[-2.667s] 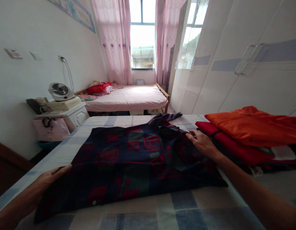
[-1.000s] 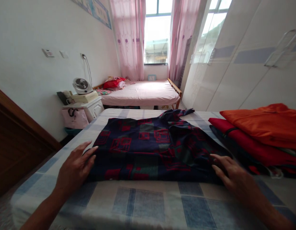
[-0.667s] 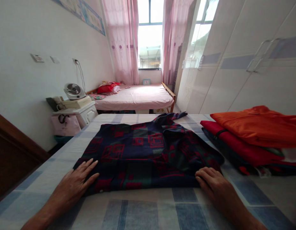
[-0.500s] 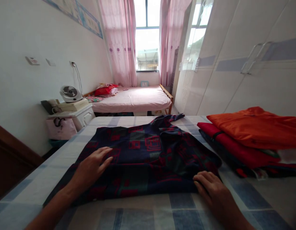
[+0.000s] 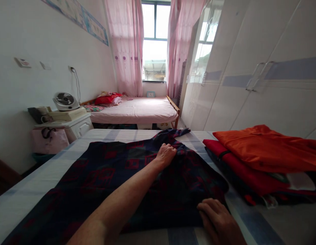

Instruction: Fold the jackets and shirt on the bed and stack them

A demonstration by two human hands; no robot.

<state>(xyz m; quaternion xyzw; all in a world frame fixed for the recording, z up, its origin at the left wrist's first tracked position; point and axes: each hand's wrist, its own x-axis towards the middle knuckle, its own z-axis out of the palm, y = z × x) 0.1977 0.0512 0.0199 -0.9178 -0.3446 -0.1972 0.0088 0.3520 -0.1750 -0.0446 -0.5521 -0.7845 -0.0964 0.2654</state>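
Note:
A dark navy shirt (image 5: 101, 170) with red and green patterned squares lies spread over the bed with a checked sheet. My left hand (image 5: 167, 154) reaches across it to the far right part, its fingers curled down on the bunched cloth there. A narrow strip of the shirt sticks out beyond that hand, toward the bed's far edge. At the near right edge of the shirt, my right hand (image 5: 219, 217) has its fingers bent together over the cloth. The left forearm hides part of the shirt's middle.
To the right, folded clothes are stacked, with an orange garment (image 5: 265, 146) on top of a red one (image 5: 239, 166). A smaller pink-covered bed (image 5: 137, 110) stands under the window. A fan (image 5: 66, 101) sits on the white cabinet (image 5: 81, 127) at left; a wardrobe (image 5: 275, 102) lines the right.
My left hand has moved right and away from me, from the shirt's left part to its far right part. My right hand stays at the near right edge. The view has shifted slightly.

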